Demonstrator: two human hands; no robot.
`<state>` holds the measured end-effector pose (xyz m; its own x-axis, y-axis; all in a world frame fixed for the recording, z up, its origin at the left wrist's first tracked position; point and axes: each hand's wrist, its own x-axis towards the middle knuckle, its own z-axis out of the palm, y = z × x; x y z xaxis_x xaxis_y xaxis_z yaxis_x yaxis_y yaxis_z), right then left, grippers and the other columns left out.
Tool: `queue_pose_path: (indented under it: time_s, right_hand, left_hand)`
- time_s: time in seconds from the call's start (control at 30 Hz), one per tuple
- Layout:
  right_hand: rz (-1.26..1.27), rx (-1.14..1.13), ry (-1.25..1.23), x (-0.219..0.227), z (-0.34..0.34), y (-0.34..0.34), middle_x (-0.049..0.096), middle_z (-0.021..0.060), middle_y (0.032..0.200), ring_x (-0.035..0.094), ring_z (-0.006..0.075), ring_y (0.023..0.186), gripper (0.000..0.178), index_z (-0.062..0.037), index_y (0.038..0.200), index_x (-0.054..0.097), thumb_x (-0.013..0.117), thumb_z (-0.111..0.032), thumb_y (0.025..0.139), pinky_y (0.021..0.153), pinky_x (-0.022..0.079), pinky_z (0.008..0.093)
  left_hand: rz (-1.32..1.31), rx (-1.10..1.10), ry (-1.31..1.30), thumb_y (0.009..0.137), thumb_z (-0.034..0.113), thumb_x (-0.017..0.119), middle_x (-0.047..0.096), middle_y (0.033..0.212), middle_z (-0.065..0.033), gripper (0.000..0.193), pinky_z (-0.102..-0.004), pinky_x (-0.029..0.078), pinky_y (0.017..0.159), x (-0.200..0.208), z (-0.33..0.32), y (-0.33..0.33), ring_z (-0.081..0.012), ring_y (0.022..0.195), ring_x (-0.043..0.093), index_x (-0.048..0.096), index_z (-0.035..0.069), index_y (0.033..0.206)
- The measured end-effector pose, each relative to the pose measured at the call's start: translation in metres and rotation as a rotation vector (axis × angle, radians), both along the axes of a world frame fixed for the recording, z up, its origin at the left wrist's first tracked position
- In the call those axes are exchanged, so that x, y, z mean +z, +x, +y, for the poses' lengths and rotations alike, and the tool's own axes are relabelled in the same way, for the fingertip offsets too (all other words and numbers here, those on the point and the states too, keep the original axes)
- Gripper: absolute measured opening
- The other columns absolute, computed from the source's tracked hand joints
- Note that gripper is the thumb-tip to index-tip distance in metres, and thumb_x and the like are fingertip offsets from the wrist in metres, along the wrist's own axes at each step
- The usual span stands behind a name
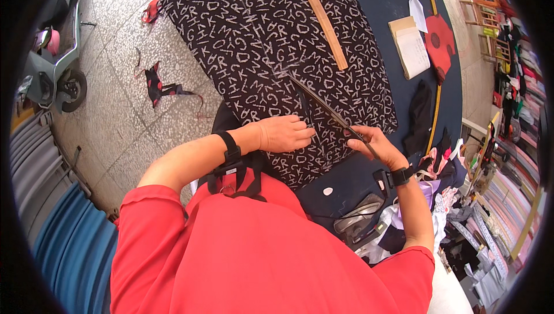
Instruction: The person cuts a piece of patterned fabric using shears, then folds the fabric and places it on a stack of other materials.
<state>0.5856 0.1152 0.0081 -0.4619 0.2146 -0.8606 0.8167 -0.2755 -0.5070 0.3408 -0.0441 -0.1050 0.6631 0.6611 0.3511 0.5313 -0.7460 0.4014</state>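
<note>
A length of black fabric printed with white letters (259, 43) spreads over the dark blue table top and hangs past its left edge. My right hand (374, 144) is closed round the handles of long dark scissors (324, 105). Their blades point up and left, at a cut in the cloth near some white chalk marks (281, 73). Left of that cut, my left hand (287, 133) has its fingers curled down on the fabric, gripping its cut edge. A wooden ruler (323, 23) lies on the cloth beyond the scissors.
An open notebook (411, 49) and a red cloth piece (440, 46) lie at the right. Near me are a white chalk piece (328, 191), an iron (359, 216) and heaped scraps (441, 167). Fabric scraps (161, 86) and a scooter (57, 66) are on the floor.
</note>
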Motion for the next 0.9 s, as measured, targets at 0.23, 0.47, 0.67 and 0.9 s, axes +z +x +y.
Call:
queue_pose_path:
  time_s: [0.23, 0.47, 0.67, 0.9]
  right_hand:
    - [0.017, 0.072, -0.001, 0.002, 0.025, -0.016, 0.050, -0.0060, 0.061, 0.038, 0.0028, 0.048, 0.055, -0.0045, 0.120, 0.062, 0.075, -0.040, 0.080, 0.043, 0.027, 0.0199]
    - [0.012, 0.107, -0.018, 0.000, 0.059, -0.023, 0.059, -0.0052, 0.080, 0.051, 0.0028, 0.072, 0.051, 0.0021, 0.118, 0.062, 0.081, -0.021, 0.077, 0.064, 0.042, 0.0204]
    - [0.019, 0.311, 0.096, -0.002, 0.088, -0.030, 0.059, -0.0057, 0.080, 0.051, 0.0029, 0.072, 0.054, 0.0031, 0.116, 0.062, 0.084, -0.020, 0.073, 0.064, 0.043, 0.0202]
    - [0.048, 0.363, 0.127, -0.008, 0.109, -0.042, 0.065, 0.0014, 0.080, 0.056, 0.0073, 0.072, 0.062, -0.0001, 0.120, 0.061, 0.085, -0.030, 0.071, 0.065, 0.046, 0.0241]
  left_hand:
    - [-0.018, 0.011, -0.019, 0.076, 0.019, 0.059, 0.057, 0.116, -0.0053, 0.023, -0.0284, 0.044, 0.078, 0.002, -0.001, -0.001, -0.0148, 0.089, 0.054, 0.063, 0.009, 0.097]
    - [-0.044, -0.012, -0.087, 0.081, 0.015, 0.055, 0.056, 0.112, -0.0055, 0.017, -0.0298, 0.044, 0.078, 0.004, 0.000, -0.002, -0.0168, 0.090, 0.054, 0.062, 0.007, 0.094]
    - [-0.047, -0.005, -0.083, 0.078, 0.016, 0.056, 0.056, 0.112, -0.0051, 0.021, -0.0287, 0.045, 0.078, 0.002, -0.001, -0.001, -0.0153, 0.086, 0.054, 0.061, 0.008, 0.097]
    - [-0.053, -0.005, -0.080, 0.078, 0.017, 0.057, 0.056, 0.111, -0.0037, 0.021, -0.0275, 0.044, 0.076, 0.001, 0.000, -0.001, -0.0141, 0.084, 0.054, 0.062, 0.008, 0.096]
